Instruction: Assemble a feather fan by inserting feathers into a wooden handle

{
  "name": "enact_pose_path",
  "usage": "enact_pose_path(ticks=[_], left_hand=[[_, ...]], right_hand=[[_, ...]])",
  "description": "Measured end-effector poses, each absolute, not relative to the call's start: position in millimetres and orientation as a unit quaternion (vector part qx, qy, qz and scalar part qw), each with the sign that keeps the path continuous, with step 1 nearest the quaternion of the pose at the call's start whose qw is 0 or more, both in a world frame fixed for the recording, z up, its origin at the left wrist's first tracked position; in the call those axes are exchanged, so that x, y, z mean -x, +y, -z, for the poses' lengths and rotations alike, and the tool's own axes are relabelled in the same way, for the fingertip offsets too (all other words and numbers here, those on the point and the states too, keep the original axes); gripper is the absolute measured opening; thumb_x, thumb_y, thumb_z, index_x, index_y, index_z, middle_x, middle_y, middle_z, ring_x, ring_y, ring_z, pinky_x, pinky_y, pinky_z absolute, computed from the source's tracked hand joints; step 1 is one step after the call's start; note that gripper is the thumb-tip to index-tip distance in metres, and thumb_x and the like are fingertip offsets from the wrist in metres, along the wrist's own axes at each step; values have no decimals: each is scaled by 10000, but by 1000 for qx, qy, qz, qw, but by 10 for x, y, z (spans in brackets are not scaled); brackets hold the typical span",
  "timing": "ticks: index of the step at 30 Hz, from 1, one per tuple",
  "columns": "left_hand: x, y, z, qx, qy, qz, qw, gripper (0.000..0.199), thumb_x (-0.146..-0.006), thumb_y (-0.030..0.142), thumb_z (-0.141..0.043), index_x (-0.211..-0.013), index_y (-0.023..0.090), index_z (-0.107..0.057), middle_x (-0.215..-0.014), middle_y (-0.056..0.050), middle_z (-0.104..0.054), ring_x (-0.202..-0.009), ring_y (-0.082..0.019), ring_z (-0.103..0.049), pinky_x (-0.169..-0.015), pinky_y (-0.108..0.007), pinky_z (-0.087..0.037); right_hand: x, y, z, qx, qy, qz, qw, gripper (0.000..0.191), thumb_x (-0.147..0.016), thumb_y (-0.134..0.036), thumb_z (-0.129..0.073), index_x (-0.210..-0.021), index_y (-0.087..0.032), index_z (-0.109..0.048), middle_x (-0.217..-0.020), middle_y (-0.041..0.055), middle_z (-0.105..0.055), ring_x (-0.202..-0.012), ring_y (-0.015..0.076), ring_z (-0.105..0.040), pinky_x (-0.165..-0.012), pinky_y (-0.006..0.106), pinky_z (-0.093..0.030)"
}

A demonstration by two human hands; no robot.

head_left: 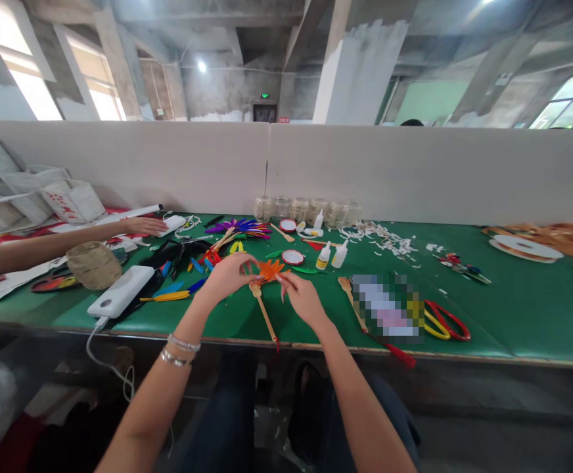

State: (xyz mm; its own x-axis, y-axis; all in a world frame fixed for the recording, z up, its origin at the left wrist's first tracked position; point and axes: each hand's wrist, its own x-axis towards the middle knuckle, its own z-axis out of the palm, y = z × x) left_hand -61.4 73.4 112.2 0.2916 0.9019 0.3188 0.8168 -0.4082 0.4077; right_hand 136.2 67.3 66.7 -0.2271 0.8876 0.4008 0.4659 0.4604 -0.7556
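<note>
In front of me, a fan of orange feathers (269, 269) spreads from the top of a pale wooden handle (265, 314), whose lower end carries a red cord at the table edge. My left hand (231, 270) has thumb and forefinger pinched at the left side of the feathers. From the right, my right hand (302, 299) pinches the feathers' other side between thumb and fingertips. The handle rests on the green table (311, 322), with neither hand around it. Behind the feathers lies a white round lid with a red rim (293, 257).
Glue bottles (339, 253), glass jars (319, 210) and white scraps (385, 240) stand or lie behind. At left are loose feathers (168, 296), a power bank (121, 292) and a co-worker's hand (144, 226). Red-handled scissors (457, 322) lie right, beside a pixelated patch.
</note>
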Motion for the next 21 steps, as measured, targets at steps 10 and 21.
enact_pose_path(ticks=[10,21], left_hand=[[29,94,-505,-644,749,-156,15,549,-802,591,-337,-867,104,-583,-892,-144,-599,-896,-272,-569,-660,-328,-447],[-92,188,-486,-664,733,-143,44,287,-863,229,-306,-888,115,-568,-877,-101,-612,-836,-197,-604,-589,-241,-417]], right_hand=[[-1496,794,-687,389,-506,-433,636,327,-731,-518,-543,-728,-215,-423,-497,-77,-484,-333,47,-335,-302,171,-253],[-1494,668,-765,337,-553,-499,576,251,-752,-439,-556,-725,-206,-466,-490,-85,-424,-335,39,-316,-311,169,-240]])
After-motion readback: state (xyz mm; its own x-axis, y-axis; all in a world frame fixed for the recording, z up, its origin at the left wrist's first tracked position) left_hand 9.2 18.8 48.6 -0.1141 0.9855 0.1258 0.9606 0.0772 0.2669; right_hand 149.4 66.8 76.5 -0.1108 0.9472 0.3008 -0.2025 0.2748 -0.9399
